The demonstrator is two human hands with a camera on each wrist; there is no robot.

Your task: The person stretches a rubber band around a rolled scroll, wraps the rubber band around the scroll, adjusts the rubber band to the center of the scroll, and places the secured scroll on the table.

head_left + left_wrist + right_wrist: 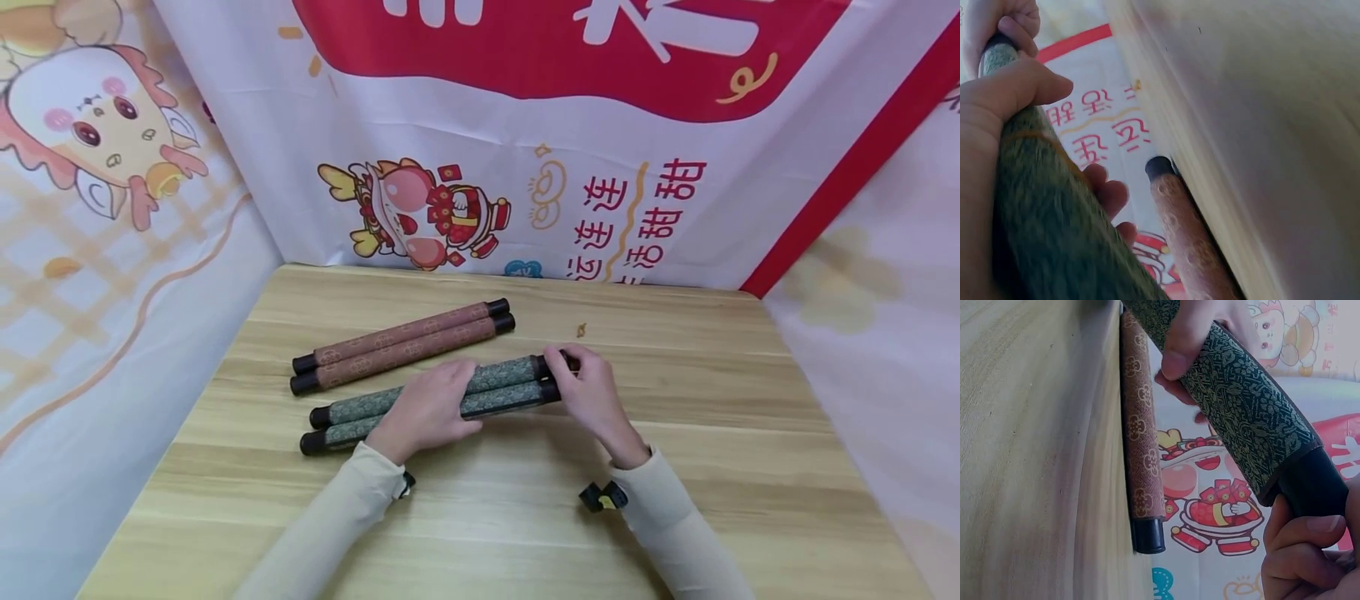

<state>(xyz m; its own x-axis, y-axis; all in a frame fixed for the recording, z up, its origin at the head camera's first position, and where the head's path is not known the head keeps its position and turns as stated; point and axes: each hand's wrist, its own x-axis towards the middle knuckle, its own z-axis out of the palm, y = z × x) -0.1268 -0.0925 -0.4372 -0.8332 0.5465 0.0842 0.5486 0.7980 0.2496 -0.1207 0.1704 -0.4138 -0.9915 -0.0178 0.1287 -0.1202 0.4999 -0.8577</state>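
Observation:
Two green brocade scroll rolls (510, 373) with black end knobs lie side by side, their right ends raised off the table. I cannot tell whether they are joined. My left hand (431, 408) grips them around the middle, thumb across the top. At the right end my right hand (592, 390) holds a black end knob (1313, 484) with curled fingers. A thin orange band (1041, 135) crosses the green cloth near the left hand in the left wrist view. Behind them on the table lies a pair of reddish-brown patterned scroll rolls (408, 340), also black-ended, touched by neither hand.
The wooden table (712, 467) meets a printed cloth backdrop (465, 117) at its far edge, with more cloth at both sides. A small tan scrap or band (581, 330) lies beyond the right hand. Dark wrist devices (603, 497) sit at the sleeves.

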